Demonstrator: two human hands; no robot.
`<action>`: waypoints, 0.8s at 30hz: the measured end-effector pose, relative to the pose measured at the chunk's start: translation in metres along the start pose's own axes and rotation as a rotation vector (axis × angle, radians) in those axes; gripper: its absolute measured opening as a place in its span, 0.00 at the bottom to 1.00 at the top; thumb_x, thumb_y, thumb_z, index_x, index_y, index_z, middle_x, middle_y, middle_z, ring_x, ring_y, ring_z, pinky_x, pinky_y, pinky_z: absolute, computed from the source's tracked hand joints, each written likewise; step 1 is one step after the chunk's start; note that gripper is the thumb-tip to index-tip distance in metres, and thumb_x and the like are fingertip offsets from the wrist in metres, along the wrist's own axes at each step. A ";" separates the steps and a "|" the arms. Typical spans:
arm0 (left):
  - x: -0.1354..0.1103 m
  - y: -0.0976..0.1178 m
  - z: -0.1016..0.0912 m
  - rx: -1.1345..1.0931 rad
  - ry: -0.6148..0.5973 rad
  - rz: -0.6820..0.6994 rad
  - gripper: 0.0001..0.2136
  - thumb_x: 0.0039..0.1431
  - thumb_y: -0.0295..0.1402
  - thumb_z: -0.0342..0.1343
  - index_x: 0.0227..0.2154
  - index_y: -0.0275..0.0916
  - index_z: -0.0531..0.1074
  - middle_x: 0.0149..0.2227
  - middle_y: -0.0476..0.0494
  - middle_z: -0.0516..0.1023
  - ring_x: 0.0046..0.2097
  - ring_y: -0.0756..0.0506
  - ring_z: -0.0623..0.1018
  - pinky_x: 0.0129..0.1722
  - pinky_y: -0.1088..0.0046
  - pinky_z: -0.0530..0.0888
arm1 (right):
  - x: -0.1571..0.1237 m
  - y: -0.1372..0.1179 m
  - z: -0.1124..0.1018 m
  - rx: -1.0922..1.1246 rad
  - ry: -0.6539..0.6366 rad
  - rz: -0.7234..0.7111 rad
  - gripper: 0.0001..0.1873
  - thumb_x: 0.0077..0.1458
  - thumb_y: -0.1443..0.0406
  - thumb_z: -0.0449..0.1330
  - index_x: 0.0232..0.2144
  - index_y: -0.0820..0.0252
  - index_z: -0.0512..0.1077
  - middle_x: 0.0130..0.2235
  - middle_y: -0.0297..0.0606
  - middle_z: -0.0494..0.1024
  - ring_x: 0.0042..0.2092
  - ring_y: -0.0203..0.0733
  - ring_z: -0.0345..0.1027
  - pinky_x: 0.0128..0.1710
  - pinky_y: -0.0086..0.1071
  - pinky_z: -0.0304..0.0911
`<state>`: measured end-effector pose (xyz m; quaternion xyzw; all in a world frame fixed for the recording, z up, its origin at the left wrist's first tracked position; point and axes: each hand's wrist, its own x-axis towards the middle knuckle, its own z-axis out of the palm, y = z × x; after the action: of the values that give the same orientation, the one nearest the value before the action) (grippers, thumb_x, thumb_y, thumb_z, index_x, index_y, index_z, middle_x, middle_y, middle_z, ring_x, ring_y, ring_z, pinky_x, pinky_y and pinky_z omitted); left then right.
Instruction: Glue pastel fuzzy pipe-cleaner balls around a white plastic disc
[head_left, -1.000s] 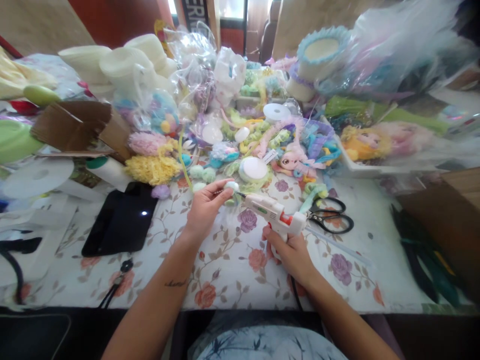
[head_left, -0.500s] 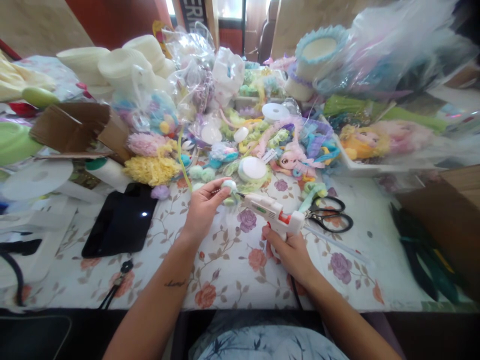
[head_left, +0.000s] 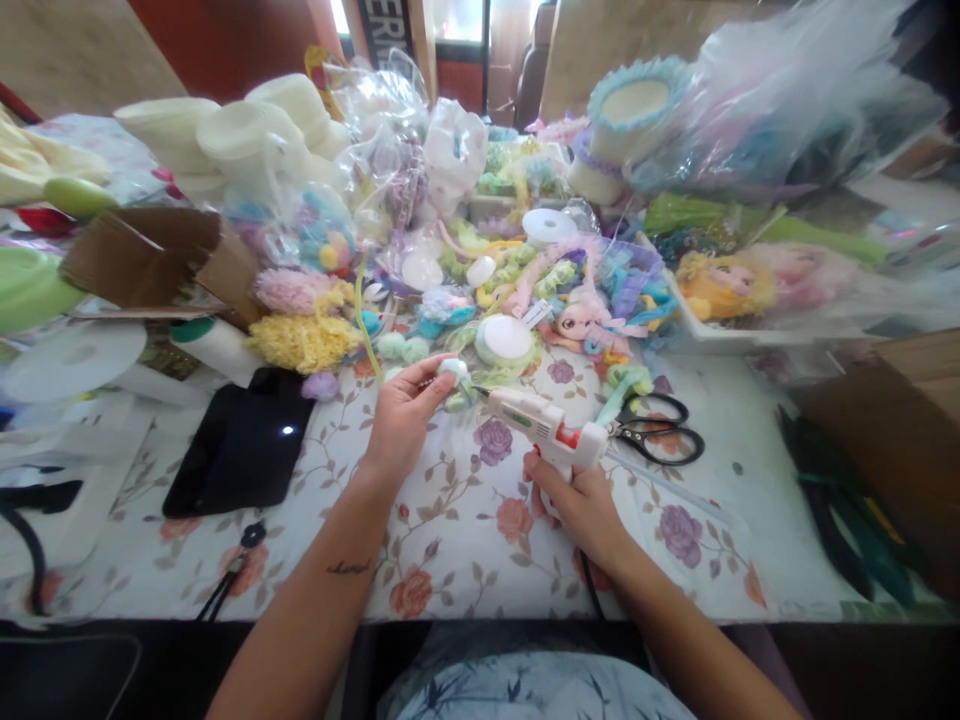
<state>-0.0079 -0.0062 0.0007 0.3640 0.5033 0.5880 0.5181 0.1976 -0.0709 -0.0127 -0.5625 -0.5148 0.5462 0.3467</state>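
My left hand (head_left: pixel 403 412) pinches a small pale pompom (head_left: pixel 453 371) between thumb and fingers, just above the floral tablecloth (head_left: pixel 465 540). My right hand (head_left: pixel 581 505) grips the handle of a white hot glue gun (head_left: pixel 551 431). The gun's nozzle points left and sits right at the pompom. Black scissors (head_left: pixel 660 432) lie on the cloth just right of the glue gun.
A black tablet (head_left: pixel 244 440) lies left of my left hand. Behind the hands is a heap of pastel pompoms, chenille stems, a small doll (head_left: pixel 581 320) and a foam disc (head_left: pixel 505 338). A cardboard box (head_left: pixel 161 255) stands at the left, plastic bags at the back.
Both hands have stayed almost in place; the pompom and the gun's nozzle shifted slightly left and up together.
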 end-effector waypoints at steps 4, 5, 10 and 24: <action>0.000 -0.003 -0.001 0.056 -0.032 -0.005 0.17 0.50 0.38 0.68 0.44 0.39 0.80 0.37 0.46 0.81 0.36 0.52 0.76 0.39 0.79 0.72 | 0.000 0.000 0.001 -0.005 0.019 -0.009 0.19 0.57 0.51 0.58 0.24 0.59 0.68 0.17 0.30 0.68 0.18 0.32 0.57 0.17 0.28 0.54; 0.000 -0.004 -0.002 0.064 -0.038 -0.004 0.17 0.51 0.38 0.68 0.43 0.40 0.80 0.37 0.46 0.81 0.36 0.51 0.76 0.39 0.79 0.72 | 0.000 0.000 0.001 -0.006 0.022 -0.008 0.19 0.57 0.51 0.58 0.24 0.59 0.68 0.17 0.30 0.68 0.18 0.32 0.57 0.17 0.28 0.54; -0.001 -0.003 -0.002 0.087 -0.070 -0.006 0.15 0.51 0.38 0.67 0.42 0.42 0.81 0.37 0.48 0.81 0.36 0.52 0.75 0.38 0.79 0.71 | 0.000 -0.001 0.000 0.002 0.030 0.003 0.19 0.57 0.51 0.58 0.25 0.60 0.68 0.17 0.30 0.69 0.18 0.32 0.57 0.17 0.27 0.54; 0.001 -0.005 -0.004 0.098 -0.087 0.005 0.16 0.52 0.38 0.67 0.44 0.42 0.80 0.37 0.47 0.81 0.36 0.52 0.75 0.38 0.79 0.71 | 0.000 -0.005 0.001 0.006 0.030 0.006 0.18 0.57 0.52 0.59 0.24 0.59 0.68 0.17 0.30 0.69 0.18 0.33 0.58 0.17 0.27 0.54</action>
<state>-0.0101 -0.0067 -0.0051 0.4155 0.5076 0.5474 0.5196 0.1961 -0.0700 -0.0083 -0.5710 -0.5063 0.5402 0.3546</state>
